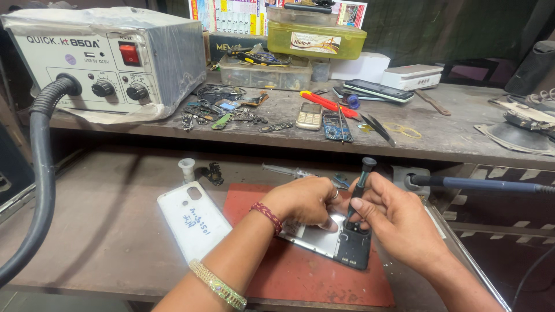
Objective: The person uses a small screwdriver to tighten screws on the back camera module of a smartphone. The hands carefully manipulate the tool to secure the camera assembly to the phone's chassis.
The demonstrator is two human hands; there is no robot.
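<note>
The left hand (303, 199) has a ring on one finger; behind it sit a red woven thread band (267, 216) and a gold bracelet (218, 285). The right hand (393, 216) is bare.
</note>
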